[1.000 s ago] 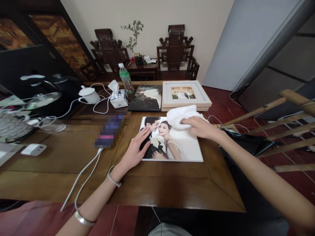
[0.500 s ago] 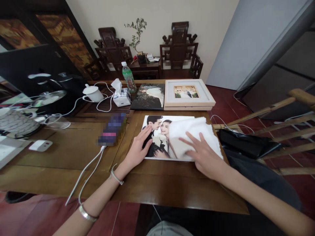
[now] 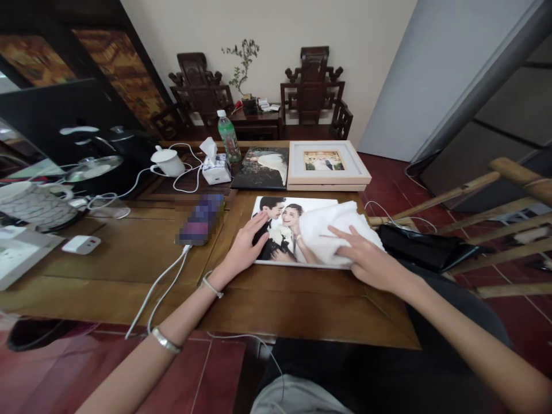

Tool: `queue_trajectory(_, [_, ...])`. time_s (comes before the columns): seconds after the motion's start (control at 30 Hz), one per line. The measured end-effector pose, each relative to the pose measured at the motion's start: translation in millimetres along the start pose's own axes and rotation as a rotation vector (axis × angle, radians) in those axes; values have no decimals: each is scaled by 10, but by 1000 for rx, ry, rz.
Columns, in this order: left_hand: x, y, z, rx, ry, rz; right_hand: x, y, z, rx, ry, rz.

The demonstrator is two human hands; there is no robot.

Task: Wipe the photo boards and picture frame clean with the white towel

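Observation:
A photo panel (image 3: 281, 244) of a couple lies flat on the wooden table in front of me. My left hand (image 3: 249, 241) rests on its left edge, fingers stretched out and together, thumb apart, holding nothing. Over the panel's right part is a bunched white cloth (image 3: 330, 221). My right hand (image 3: 366, 259) presses on this cloth, with the index finger extended across it and the other fingers bent into the fabric. The panel's right side is hidden under the cloth and hand.
Behind the panel lie a dark photo panel (image 3: 259, 172) and a light wooden picture frame (image 3: 362, 172). A phone (image 3: 202, 221) with a white cable is to the left. Farther back stand a tissue box (image 3: 217, 171), a green-labelled bottle (image 3: 228, 138) and a lidded white cup (image 3: 167, 163).
My right hand has shifted slightly on the cloth, its spread fingers now drawn closer together and partly bent. My left hand stays on the panel's left edge. The camera view has shifted a little.

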State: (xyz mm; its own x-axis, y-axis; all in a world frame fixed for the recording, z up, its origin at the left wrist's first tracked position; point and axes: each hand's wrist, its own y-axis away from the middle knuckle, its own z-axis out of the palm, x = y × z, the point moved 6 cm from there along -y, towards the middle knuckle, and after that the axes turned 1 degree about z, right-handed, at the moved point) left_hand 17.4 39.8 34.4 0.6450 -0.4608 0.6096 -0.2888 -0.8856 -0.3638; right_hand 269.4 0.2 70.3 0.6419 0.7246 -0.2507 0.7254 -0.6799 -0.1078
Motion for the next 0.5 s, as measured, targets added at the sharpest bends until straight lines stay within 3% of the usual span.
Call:
queue_trajectory(0.27, [-86,-83,6,74,8,12,444,-467,-34,53,32,78])
queue_trajectory(0.5, [-142,-105,-9,91,10,9,467,-608,29,78,95,135])
